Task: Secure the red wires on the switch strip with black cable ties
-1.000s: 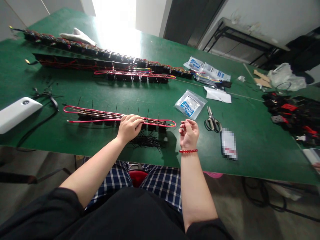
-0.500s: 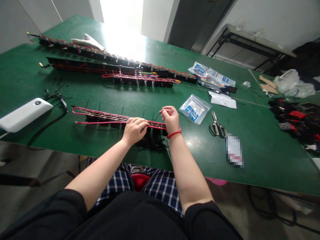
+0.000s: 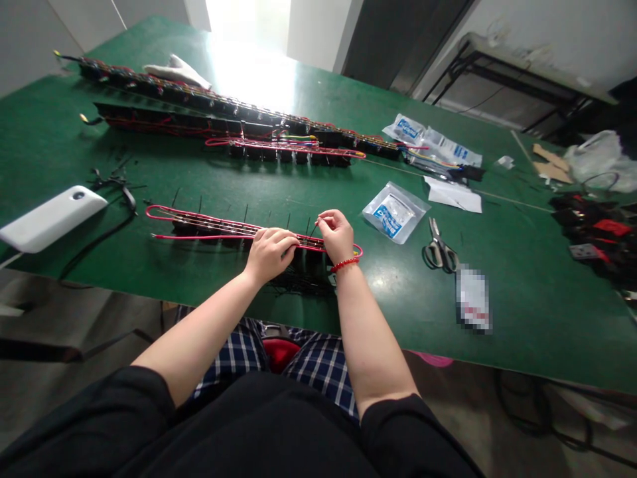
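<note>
Tie heap (image 3: 301, 285): dark, thin pieces, just on the near side of the strip (image 3: 219, 228).
Left hand (image 3: 271, 253): fingers bent over the strip, touching its red wire (image 3: 189, 237); whether it grips, cannot tell.
Scissors (image 3: 438, 249): right of the strip, apart from it.
Right hand (image 3: 337, 236): above the strip's right part, thumb and finger pinching a black tie (image 3: 313, 232).
Strip: flat on the table (image 3: 522, 285), wire looped lengthwise.
Sachet (image 3: 395, 212): beyond the strip's right end.
Glove (image 3: 179, 72): well beyond the strip.

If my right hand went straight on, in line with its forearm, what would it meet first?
Your right hand would probably meet the far red-wired strip first. Its height is hard to judge from this one view, so it might pass over instead.
</note>
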The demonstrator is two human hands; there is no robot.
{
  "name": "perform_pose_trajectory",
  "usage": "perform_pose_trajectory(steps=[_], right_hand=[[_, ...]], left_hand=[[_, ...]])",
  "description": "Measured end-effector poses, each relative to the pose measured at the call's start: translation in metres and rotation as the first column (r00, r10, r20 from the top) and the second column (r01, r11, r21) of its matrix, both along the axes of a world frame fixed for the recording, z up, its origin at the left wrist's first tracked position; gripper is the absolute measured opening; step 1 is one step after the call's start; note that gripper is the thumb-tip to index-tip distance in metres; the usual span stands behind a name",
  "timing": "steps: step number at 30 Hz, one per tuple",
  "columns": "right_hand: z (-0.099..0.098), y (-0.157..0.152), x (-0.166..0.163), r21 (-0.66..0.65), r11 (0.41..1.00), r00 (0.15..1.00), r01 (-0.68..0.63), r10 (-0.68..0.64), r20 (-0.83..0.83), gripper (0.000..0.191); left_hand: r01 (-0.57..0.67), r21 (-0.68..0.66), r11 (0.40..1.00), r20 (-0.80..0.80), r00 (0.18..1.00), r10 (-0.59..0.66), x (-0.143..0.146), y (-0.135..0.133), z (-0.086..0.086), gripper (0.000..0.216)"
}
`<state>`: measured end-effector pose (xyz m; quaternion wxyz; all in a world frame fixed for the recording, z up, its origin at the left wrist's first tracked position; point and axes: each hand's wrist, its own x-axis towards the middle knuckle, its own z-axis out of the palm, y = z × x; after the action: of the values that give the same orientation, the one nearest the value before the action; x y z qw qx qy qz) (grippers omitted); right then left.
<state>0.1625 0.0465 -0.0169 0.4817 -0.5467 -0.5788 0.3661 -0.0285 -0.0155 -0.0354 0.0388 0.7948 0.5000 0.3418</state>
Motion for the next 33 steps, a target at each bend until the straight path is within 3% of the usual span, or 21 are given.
perform_pose_trajectory(steps=[33], right_hand=[[0.0026,-0.0054,0.0019,0.057,0.998,0.999,-0.035,0.036,-0.010,0.009]], left_hand=[[0.001,0.016,1.000,-0.018,1.000,-0.001,-0.0004,-0.0013,0.0005,0.016]])
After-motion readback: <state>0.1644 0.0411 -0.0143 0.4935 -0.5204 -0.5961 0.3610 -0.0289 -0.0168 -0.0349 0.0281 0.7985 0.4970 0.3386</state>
